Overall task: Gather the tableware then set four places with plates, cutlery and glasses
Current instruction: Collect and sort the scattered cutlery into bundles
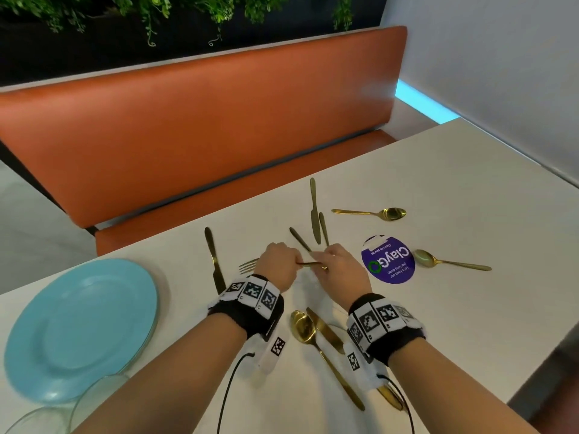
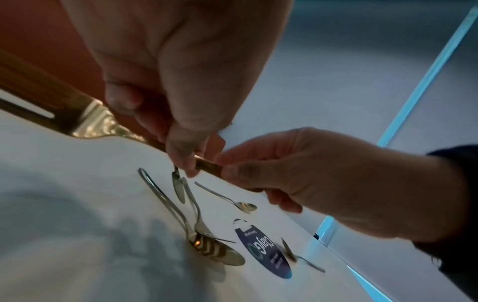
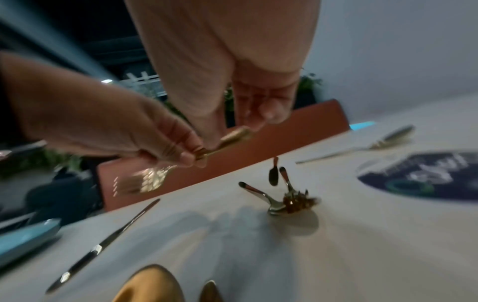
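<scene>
Both my left hand [image 1: 279, 260] and right hand [image 1: 336, 262] pinched one fork [image 1: 250, 264] by its handle; judged light, rigid, slick.

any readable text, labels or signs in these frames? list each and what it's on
"ClayGo": large white letters, upside down to the camera, on the round purple sticker on the table.
"Clean as you go": small line on the same sticker.
"Let's keep our pantries clean": small lines on the same sticker, barely legible.
Wristbands: black-and-white square marker codes only, no words.
Wrist views: sticker text too blurred to read.
</scene>
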`<action>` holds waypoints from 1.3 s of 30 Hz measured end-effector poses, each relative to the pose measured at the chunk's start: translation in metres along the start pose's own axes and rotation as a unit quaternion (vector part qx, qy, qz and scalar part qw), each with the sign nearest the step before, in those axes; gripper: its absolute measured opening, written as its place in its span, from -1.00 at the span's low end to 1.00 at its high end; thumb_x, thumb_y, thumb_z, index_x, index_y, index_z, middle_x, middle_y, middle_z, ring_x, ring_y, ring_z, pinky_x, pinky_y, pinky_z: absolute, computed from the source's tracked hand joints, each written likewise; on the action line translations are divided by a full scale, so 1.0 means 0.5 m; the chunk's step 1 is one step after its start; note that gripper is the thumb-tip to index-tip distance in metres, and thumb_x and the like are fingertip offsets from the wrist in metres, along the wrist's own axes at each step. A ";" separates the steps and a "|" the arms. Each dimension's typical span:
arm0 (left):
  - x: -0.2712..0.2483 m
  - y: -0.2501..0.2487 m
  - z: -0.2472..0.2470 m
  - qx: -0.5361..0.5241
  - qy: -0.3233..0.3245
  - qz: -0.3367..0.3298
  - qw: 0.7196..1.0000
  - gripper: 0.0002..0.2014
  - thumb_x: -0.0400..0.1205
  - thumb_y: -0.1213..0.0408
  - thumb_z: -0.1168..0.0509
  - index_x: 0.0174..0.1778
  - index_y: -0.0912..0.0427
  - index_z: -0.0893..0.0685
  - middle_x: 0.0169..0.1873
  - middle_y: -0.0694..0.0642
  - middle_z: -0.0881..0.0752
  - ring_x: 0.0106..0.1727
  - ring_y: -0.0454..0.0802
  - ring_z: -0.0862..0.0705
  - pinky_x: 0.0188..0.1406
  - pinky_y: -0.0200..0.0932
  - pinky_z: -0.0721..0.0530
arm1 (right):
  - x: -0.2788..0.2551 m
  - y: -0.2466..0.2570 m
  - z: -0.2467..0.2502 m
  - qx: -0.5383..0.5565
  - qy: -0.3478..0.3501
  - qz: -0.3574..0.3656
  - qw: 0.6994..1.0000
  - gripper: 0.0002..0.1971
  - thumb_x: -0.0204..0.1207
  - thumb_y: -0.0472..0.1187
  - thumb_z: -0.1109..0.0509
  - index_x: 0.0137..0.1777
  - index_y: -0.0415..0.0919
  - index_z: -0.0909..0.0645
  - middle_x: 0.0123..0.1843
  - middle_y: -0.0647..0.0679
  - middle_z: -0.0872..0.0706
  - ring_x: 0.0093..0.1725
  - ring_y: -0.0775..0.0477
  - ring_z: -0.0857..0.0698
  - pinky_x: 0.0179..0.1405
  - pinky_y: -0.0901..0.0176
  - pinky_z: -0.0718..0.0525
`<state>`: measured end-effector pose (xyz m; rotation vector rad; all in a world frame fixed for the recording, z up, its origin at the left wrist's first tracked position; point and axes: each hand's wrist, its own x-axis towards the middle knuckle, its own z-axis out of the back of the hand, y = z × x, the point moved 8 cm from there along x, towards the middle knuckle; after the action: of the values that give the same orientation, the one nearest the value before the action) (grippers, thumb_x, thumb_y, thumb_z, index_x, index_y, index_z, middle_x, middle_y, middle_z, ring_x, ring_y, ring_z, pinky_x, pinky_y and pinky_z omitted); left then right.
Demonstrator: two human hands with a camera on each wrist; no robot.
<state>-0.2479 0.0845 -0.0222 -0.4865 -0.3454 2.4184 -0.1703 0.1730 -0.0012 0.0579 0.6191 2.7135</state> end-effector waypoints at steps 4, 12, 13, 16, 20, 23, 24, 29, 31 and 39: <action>-0.002 -0.038 -0.010 0.042 0.011 -0.065 0.997 -0.73 0.71 0.31 -0.15 0.19 0.06 -0.72 0.10 0.15 -0.65 0.23 0.07 -0.54 0.13 -0.10 -0.59 | -0.010 -0.007 -0.013 -0.118 0.060 0.000 0.991 -0.69 0.67 -0.06 -0.18 0.19 -0.13 -0.71 0.14 -0.11 -0.67 0.13 -0.12 -0.64 -0.01 0.11 -0.63; -0.041 -0.039 0.024 -0.176 -0.127 0.014 0.976 -0.75 0.65 0.06 -0.25 0.02 0.17 -0.69 -0.01 0.07 -0.69 0.02 -0.06 -0.63 -0.02 -0.22 -0.57 | -0.022 -0.082 -0.034 0.233 0.113 -0.188 0.947 -0.80 0.59 -0.14 -0.33 -0.23 -0.12 -0.70 -0.36 0.03 -0.58 -0.31 0.03 -0.51 -0.30 0.31 -0.45; -0.039 -0.037 0.015 -0.190 -0.104 0.043 0.975 -0.67 0.67 0.00 -0.20 0.01 0.20 -0.68 -0.08 0.08 -0.71 -0.03 -0.03 -0.65 -0.08 -0.23 -0.53 | -0.029 -0.083 -0.038 0.307 0.117 -0.218 0.919 -0.82 0.58 -0.16 -0.35 -0.19 -0.17 -0.71 -0.35 -0.01 -0.59 -0.36 0.04 -0.49 -0.35 0.26 -0.46; -0.032 -0.043 -0.019 -0.230 -0.023 0.110 0.967 -0.51 0.71 -0.09 -0.04 0.07 0.29 -0.63 -0.04 0.18 -0.72 0.01 0.08 -0.64 -0.03 -0.16 -0.47 | -0.042 -0.070 -0.056 0.390 0.156 -0.242 0.875 -0.82 0.58 -0.19 -0.36 -0.17 -0.29 -0.69 -0.32 -0.11 -0.61 -0.45 0.06 -0.45 -0.52 0.29 -0.41; -0.023 -0.055 -0.034 -0.302 -0.008 0.123 0.945 -0.64 0.74 0.10 -0.07 0.19 0.31 -0.60 0.11 0.21 -0.71 0.09 0.09 -0.67 -0.04 -0.22 -0.48 | -0.047 -0.069 -0.084 0.415 0.192 -0.247 0.854 -0.78 0.61 -0.26 -0.32 -0.28 -0.21 -0.63 -0.37 -0.09 -0.59 -0.53 0.06 -0.40 -0.56 0.27 -0.37; -0.015 -0.059 -0.036 -0.375 -0.008 0.131 0.918 -0.72 0.73 0.24 -0.08 0.16 0.29 -0.63 -0.12 0.16 -0.74 -0.25 -0.08 -0.67 -0.23 -0.32 -0.60 | -0.043 -0.088 -0.073 0.369 0.204 -0.236 0.875 -0.84 0.59 -0.14 -0.36 -0.19 -0.13 -0.69 -0.27 -0.05 -0.66 -0.51 0.08 -0.44 -0.56 0.31 -0.40; -0.012 -0.056 -0.036 -0.396 -0.009 0.140 0.908 -0.74 0.72 0.29 -0.09 0.13 0.31 -0.63 -0.20 0.16 -0.73 -0.34 -0.11 -0.65 -0.32 -0.33 -0.64 | -0.036 -0.107 -0.059 0.328 0.195 -0.234 0.894 -0.84 0.58 -0.07 -0.37 -0.11 -0.12 -0.71 -0.20 -0.03 -0.70 -0.45 0.08 -0.48 -0.51 0.31 -0.44; 0.000 -0.040 -0.043 -0.400 0.014 0.157 0.903 -0.77 0.73 0.31 -0.06 0.11 0.26 -0.61 -0.34 0.10 -0.63 -0.39 -0.05 -0.57 -0.36 -0.25 -0.59 | 0.012 -0.295 0.050 0.075 0.069 -0.299 0.949 -0.66 0.62 -0.04 -0.27 0.30 -0.17 -0.63 0.25 -0.11 -0.69 0.13 -0.10 -0.65 0.13 0.11 -0.59; 0.005 -0.034 -0.040 -0.356 0.011 0.144 0.923 -0.73 0.74 0.28 -0.05 0.17 0.25 -0.61 -0.27 0.09 -0.65 -0.26 -0.02 -0.58 -0.23 -0.21 -0.55 | 0.009 -0.376 0.095 0.018 0.022 -0.348 0.937 -0.64 0.62 -0.13 -0.25 0.38 -0.22 -0.56 0.35 -0.20 -0.63 0.31 -0.21 -0.60 0.24 0.07 -0.55; 0.023 -0.022 -0.045 -0.311 0.002 0.154 0.938 -0.66 0.77 0.18 0.01 0.29 0.28 -0.55 0.10 0.27 -0.70 -0.06 0.01 -0.56 -0.03 -0.18 -0.46 | -0.004 -0.516 0.114 -0.133 0.124 -0.357 0.916 -0.62 0.62 -0.30 -0.17 0.42 -0.21 -0.48 0.35 -0.25 -0.60 0.35 -0.28 -0.58 0.27 -0.01 -0.54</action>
<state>-0.2408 0.1027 -0.0412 -0.8726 -1.1242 2.5717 -0.0758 0.4129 -0.0597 -0.4929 0.2507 2.0644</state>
